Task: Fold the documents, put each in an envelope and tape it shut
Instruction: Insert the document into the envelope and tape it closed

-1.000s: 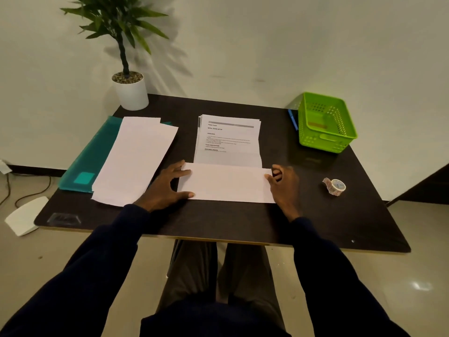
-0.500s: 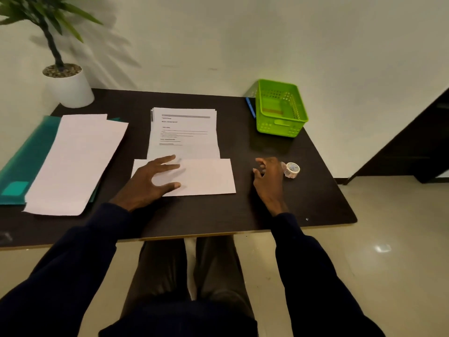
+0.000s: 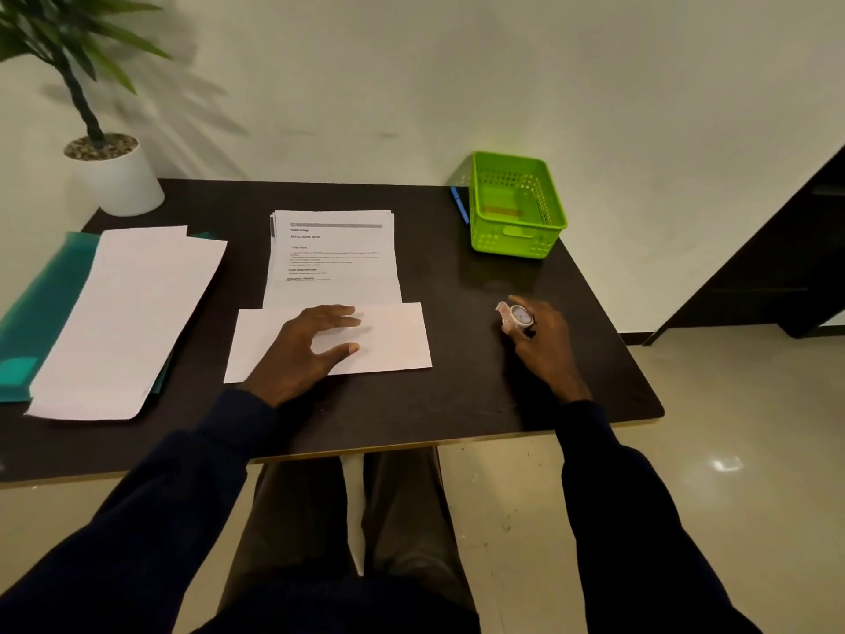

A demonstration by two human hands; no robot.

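The right hand (image 3: 542, 340) is curled around the small tape roll (image 3: 519, 315), fingers closed on it with a short loose end sticking out to the left; whether the roll is lifted clear of the table (image 3: 457, 404) or resting on it is hard to tell from this angle. The left hand (image 3: 304, 347) lies flat and spread, palm down, pressing the envelope (image 3: 388, 338) and gripping nothing. That envelope sits well to the left of the tape, its long axis running left to right across the table, so the roll must travel leftward toward the envelope's upper edge (presumably where the flap is). Just behind it lies the stack of printed documents (image 3: 334, 253); further left, blank envelopes (image 3: 128, 313) rest on a teal folder (image 3: 41, 308). A green basket (image 3: 516, 205) stands at the far right corner.
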